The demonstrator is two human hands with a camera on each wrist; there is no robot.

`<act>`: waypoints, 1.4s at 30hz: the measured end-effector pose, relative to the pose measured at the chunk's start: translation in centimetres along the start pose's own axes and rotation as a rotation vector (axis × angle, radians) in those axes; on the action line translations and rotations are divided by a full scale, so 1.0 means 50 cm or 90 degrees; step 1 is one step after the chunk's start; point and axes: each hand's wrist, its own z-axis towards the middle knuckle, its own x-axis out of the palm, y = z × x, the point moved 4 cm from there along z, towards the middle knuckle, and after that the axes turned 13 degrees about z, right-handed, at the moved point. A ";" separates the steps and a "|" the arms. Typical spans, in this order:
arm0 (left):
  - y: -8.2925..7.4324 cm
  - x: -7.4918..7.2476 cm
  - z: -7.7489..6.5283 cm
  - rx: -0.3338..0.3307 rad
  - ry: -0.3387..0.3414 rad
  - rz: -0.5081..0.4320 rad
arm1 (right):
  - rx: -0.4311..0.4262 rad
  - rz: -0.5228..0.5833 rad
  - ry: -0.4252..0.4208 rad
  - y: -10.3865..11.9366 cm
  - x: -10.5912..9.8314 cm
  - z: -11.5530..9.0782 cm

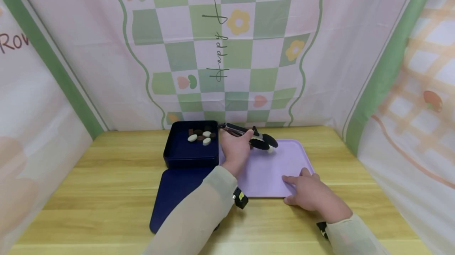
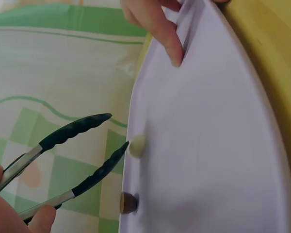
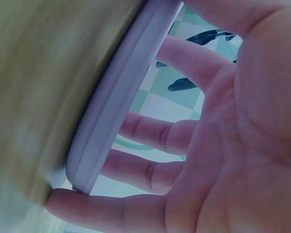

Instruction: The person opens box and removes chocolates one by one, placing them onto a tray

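Observation:
Metal tongs [image 1: 236, 129] with black scalloped tips are held in my left hand [image 1: 234, 148], over the far side of a lilac tray [image 1: 266, 172]. In the left wrist view the two tong tips stand apart with nothing between them. The lower tip ends right at a cream-coloured piece [image 2: 137, 146] by the tray's far rim, and a brown piece [image 2: 128, 203] lies further along that rim. At the tray's right near corner, my right hand [image 1: 313, 193] rests with fairly straight fingers on the rim, the index finger reaching over its surface.
Left of the tray stands a dark blue square box [image 1: 192, 162] holding several white and brown pieces [image 1: 200, 137]. In front of it, partly under my left sleeve, lies a flat dark blue lid [image 1: 174, 195]. Patterned curtains [image 1: 234, 57] enclose the wooden table [image 1: 106, 191].

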 end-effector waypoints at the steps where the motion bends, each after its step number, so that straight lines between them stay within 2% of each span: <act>1: 0.000 0.001 -0.002 -0.002 0.002 0.005 | -0.001 0.000 0.000 0.001 0.000 0.000; 6: 0.008 0.005 -0.006 -0.018 -0.006 0.014 | -0.012 -0.001 -0.003 0.003 -0.001 0.000; 15: 0.020 0.011 0.000 -0.047 0.000 -0.047 | -0.005 -0.004 0.000 0.007 -0.003 0.004; 20: 0.015 0.010 0.002 -0.046 0.005 -0.048 | 0.005 -0.007 0.007 0.007 -0.003 0.005; 23: -0.001 0.000 0.006 -0.032 0.011 -0.035 | 0.004 -0.005 0.005 0.005 -0.003 0.005; 28: -0.049 -0.040 0.028 0.014 0.008 0.026 | -0.002 0.004 -0.003 0.001 -0.002 0.002; 31: -0.080 -0.074 0.048 0.028 0.022 0.026 | -0.001 0.007 -0.004 0.000 -0.003 0.001; 35: -0.122 -0.137 0.077 0.051 0.033 0.012 | -0.004 0.008 -0.005 0.002 -0.004 -0.002; 39: -0.166 -0.208 0.110 0.117 0.027 -0.027 | -0.012 0.009 -0.006 0.002 -0.004 -0.004; 42: -0.190 -0.253 0.133 0.168 0.027 -0.022 | -0.014 0.004 -0.007 -0.001 -0.006 -0.007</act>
